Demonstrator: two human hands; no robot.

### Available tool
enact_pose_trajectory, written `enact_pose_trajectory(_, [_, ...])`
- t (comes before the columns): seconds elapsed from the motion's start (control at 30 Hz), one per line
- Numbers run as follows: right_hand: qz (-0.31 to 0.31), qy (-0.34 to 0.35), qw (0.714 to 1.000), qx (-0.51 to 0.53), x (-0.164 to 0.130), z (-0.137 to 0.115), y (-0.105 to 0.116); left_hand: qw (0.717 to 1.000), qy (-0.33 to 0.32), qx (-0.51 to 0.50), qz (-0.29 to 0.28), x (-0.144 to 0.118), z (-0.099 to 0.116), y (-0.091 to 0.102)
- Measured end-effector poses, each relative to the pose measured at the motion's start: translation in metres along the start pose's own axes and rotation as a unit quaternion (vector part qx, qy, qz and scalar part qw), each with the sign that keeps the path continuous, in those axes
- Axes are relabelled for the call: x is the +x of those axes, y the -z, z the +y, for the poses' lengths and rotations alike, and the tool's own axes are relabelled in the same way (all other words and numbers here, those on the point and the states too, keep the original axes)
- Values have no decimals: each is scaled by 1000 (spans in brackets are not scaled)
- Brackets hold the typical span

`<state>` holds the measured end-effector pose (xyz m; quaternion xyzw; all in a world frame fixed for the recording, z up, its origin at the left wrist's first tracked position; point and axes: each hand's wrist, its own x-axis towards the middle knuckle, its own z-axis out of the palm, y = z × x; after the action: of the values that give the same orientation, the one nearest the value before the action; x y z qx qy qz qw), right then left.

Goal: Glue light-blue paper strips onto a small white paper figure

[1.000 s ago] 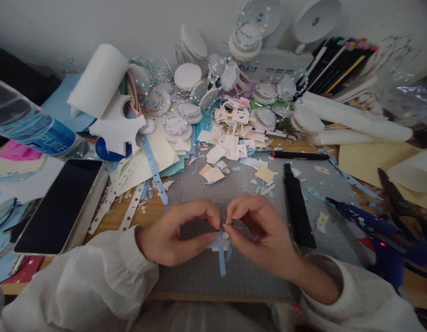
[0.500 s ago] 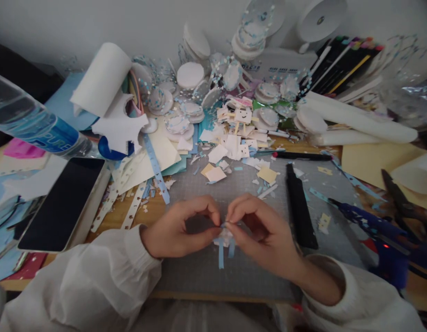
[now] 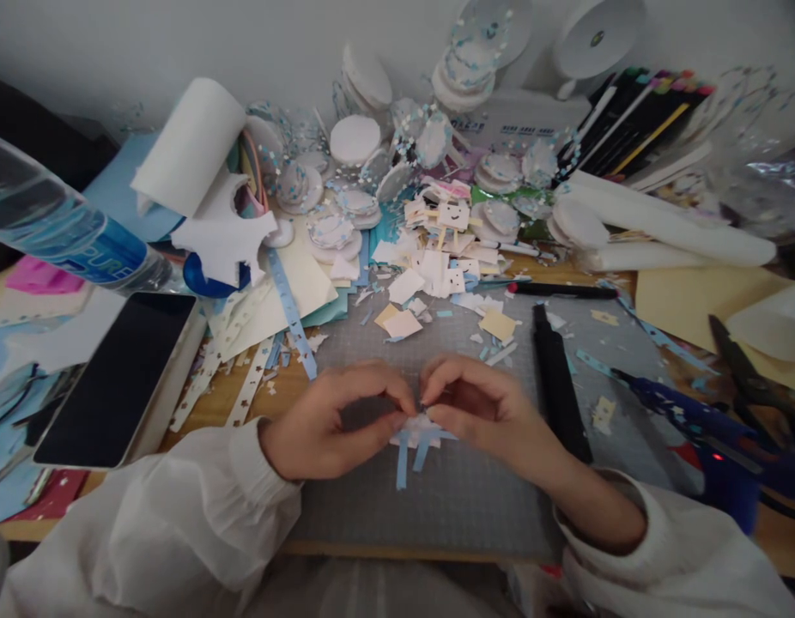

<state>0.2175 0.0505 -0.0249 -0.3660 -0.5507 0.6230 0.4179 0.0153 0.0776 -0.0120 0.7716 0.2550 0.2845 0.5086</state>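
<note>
Between my fingertips, over the grey cutting mat (image 3: 372, 524), is a small white paper figure (image 3: 420, 427) with narrow light-blue paper strips (image 3: 402, 463) hanging down from it. My left hand (image 3: 342, 422) pinches its left side with thumb and forefinger. My right hand (image 3: 491, 416) is closed on its upper right, thumb and fingertips together. The fingertips hide the figure's upper part. Small paper squares (image 3: 499, 325) and scraps lie on the mat beyond my hands.
A black pen-like cutter (image 3: 558, 386) lies right of my right hand, a blue glue gun (image 3: 707, 438) and scissors (image 3: 751, 369) farther right. At left are a phone (image 3: 118, 382) and a water bottle (image 3: 69, 219). White round pieces (image 3: 355, 140) crowd the back.
The paper figure has turned, so its blue strips slant and sit slightly left, and more of its white body shows. My right fingers have shifted and parted a little from my left.
</note>
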Motion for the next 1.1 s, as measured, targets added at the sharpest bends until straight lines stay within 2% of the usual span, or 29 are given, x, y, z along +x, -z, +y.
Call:
enact_pose_trajectory(0.27, [-26,-94,991,88,0,6,1,1000,1,6,13,-2,-2,-1])
enact_pose_trajectory(0.37, [-33,-109,989,92,0,6,2,1000,-1,12,29,-3,-3,-1])
enact_pose_trajectory(0.5, [-50,-122,988,82,0,6,3,1000,10,16,19,-4,-4,-2])
enact_pose_trajectory(0.7, [-15,-104,993,56,0,6,2,998,30,24,48,-2,-5,-3])
enact_pose_trajectory(0.87, [28,-77,996,34,1,6,2,992,84,-25,88,3,-6,-2])
enact_pose_trajectory(1.0, [72,-48,996,1,1,6,1,987,123,-67,83,5,-5,-1])
enact_pose_trajectory(1.1, [88,-26,996,-24,1,8,-1,987,139,-45,66,5,-6,-1])
